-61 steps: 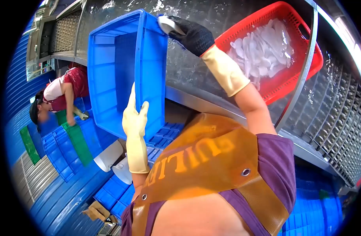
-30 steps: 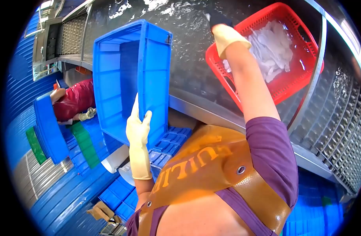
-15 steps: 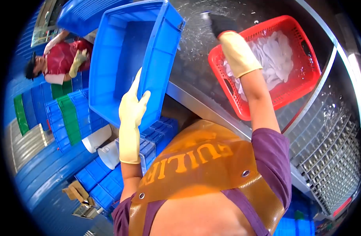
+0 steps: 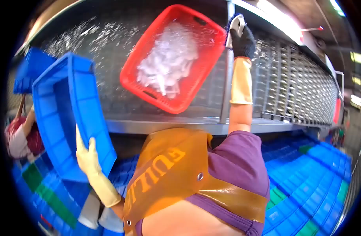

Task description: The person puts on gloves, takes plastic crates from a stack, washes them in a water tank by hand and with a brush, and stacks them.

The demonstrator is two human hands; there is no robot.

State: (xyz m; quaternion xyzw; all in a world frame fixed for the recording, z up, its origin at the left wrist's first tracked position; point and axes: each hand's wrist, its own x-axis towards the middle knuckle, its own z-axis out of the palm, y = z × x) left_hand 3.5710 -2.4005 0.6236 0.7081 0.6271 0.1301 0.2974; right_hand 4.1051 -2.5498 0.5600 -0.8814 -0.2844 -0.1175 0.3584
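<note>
In a cream rubber glove, my left hand (image 4: 88, 155) grips the near wall of an empty-looking blue crate (image 4: 86, 92), which is tilted at the left edge of the trough. My right hand (image 4: 243, 41) wears a black glove over a cream one. Its fingers are closed on a scrub brush (image 4: 238, 24) with a white handle and a dark bristly edge, held at the metal divider bar (image 4: 230, 78). Between my hands a red basket (image 4: 127, 72) sits in the water, holding a heap of soft white pieces (image 4: 168, 59) whose kind I cannot make out.
A metal trough (image 4: 149, 126) with rippling water runs across in front of me. Right of the divider is a slatted metal conveyor (image 4: 294, 78). Stacked blue and green crates (image 4: 306, 177) fill the lower right. At far left stands a person in a red apron (image 4: 33, 141).
My view has turned right. My right hand with the brush has moved from beyond the basket's left side to the divider bar on its right. My left hand still holds the crate.
</note>
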